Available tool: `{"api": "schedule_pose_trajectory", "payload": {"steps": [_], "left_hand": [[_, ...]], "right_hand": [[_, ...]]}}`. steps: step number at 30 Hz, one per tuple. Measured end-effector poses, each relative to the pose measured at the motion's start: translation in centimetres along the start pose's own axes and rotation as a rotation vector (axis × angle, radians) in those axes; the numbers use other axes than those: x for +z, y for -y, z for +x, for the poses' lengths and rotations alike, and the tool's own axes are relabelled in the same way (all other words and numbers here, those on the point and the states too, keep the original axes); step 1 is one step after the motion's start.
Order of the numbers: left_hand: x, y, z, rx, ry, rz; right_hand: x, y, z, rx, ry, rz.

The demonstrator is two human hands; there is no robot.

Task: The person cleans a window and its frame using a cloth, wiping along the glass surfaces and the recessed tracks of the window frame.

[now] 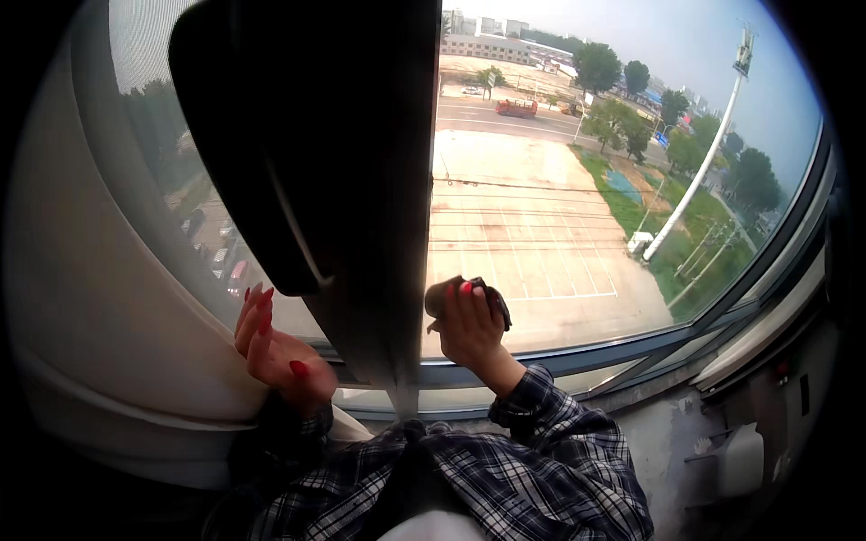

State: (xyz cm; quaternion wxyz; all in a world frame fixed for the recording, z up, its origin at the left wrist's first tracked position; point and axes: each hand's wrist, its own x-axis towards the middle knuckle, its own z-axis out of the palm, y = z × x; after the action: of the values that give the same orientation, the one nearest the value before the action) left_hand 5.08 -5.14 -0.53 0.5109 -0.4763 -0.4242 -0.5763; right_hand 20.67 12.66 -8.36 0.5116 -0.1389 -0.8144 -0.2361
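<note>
My right hand grips a dark, crumpled cloth in front of the large window pane, with its fingers wrapped over the cloth. Whether the cloth touches the glass is hard to tell. To the left, my left hand is raised with its palm turned up, fingers apart and nothing in it. It is just below the rounded lower end of a dark window frame part. Both sleeves are dark plaid.
A metal window rail crosses below the pane. Mesh covers the upper left opening, beside a pale curved surface. At lower right, a pale chair stands on the floor. Outside, far below, lies a marked paved lot.
</note>
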Motion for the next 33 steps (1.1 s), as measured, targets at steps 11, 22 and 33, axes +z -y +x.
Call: {"api": "schedule_pose_trajectory", "payload": {"steps": [11,22,33], "left_hand": [[4.8,0.6,5.2,0.092,0.279,-0.103],[5.6,-1.9,5.9,0.121,0.306,-0.142],[3.0,-2.2,3.4,0.318,0.371,-0.209]], "right_hand": [[-4.8,-8.4,12.8,0.463,-0.655,0.741],[-10.7,-3.0,28.2,-0.433,-0.311,0.939],[-14.0,-1.4,25.6,-0.666,-0.157,0.787]]}}
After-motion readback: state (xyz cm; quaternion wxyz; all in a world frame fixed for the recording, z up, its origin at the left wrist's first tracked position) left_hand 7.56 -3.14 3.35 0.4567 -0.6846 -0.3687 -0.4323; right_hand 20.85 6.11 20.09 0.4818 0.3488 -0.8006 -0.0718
